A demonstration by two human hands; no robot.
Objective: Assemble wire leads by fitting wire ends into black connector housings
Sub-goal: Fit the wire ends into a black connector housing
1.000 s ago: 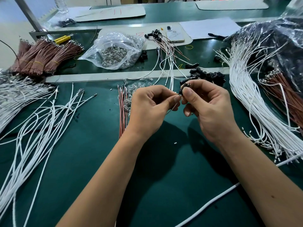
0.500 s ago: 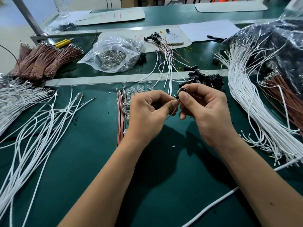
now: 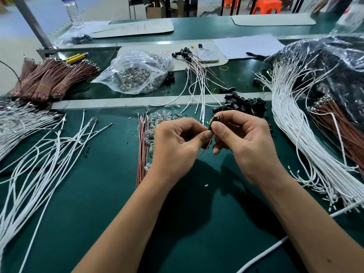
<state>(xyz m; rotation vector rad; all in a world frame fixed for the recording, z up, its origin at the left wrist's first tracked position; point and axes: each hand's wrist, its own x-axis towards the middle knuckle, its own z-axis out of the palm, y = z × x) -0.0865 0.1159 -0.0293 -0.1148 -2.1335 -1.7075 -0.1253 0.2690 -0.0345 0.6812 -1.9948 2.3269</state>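
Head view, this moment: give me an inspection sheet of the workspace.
Surface: green bench mat.
Job's things: black connector housing pinched by right hand; thin wire pinched by left hand; housing pile; pink wires.
Clutter: bag of clear parts, phone, paper.
Grippers: both hands pinching.
Cables: white wires; bundled brown wires.
Surroundings: orange stool, cartons.
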